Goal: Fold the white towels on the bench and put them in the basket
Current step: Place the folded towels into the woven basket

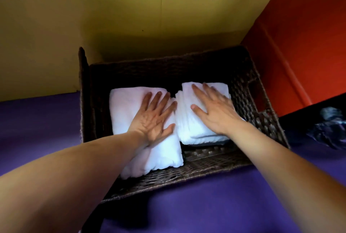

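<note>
- Towels sit inside the dark woven basket (249, 90) at the middle of the frame: a left towel stack (131, 105) lying lengthwise, its near end riding up on the basket's front wall, and a right towel stack (189, 126) just beside it, the two touching along their inner edges.
- Left hand (155, 118) lies flat on the left stack, fingers straight and spread, gripping nothing; right hand (211, 107) lies flat on the right stack the same way, palm down, fingers fanned toward the upper part of the frame.
- Judging by this, the step is pressing the folded stacks down to settle them. Done well, it means even pressure from the whole palm rather than the fingertips, so folds do not slide open, and nudging the left stack farther in so its near end drops below the rim.
- Basket rests on the purple counter (206, 204), which fills the lower frame; yellow wall behind, red panel at upper right.
- Hard to make out: the basket's far inside is in deep shadow, so anything there cannot be told. How many towels each stack holds is unclear. A dark crumpled thing (329, 128) at the right edge is cut off and blurred. Whether unfolded towels remain on the counter outside the frame cannot be told.
</note>
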